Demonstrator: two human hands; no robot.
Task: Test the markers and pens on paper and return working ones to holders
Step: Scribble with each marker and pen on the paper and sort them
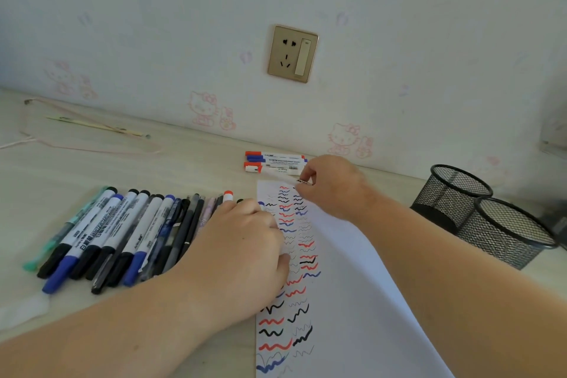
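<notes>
A white sheet of paper (352,285) lies on the desk, its left part covered with red, blue and black squiggles. My right hand (331,187) pinches a thin pale pen (302,182) over the sheet's top edge; the pen is blurred. My left hand (245,242) rests knuckles up on the paper's left edge, fingers curled under, and whatever is beneath them is hidden. A row of markers and pens (122,236) lies to its left. Three whiteboard markers (274,163) lie by the wall. Two black mesh holders (451,193) (506,233) stand at the right.
A wall socket (292,54) sits above the desk. A thin pink cord (92,149) and a yellow stick (92,125) lie at the back left. A clear wrapper (24,310) lies at the front left.
</notes>
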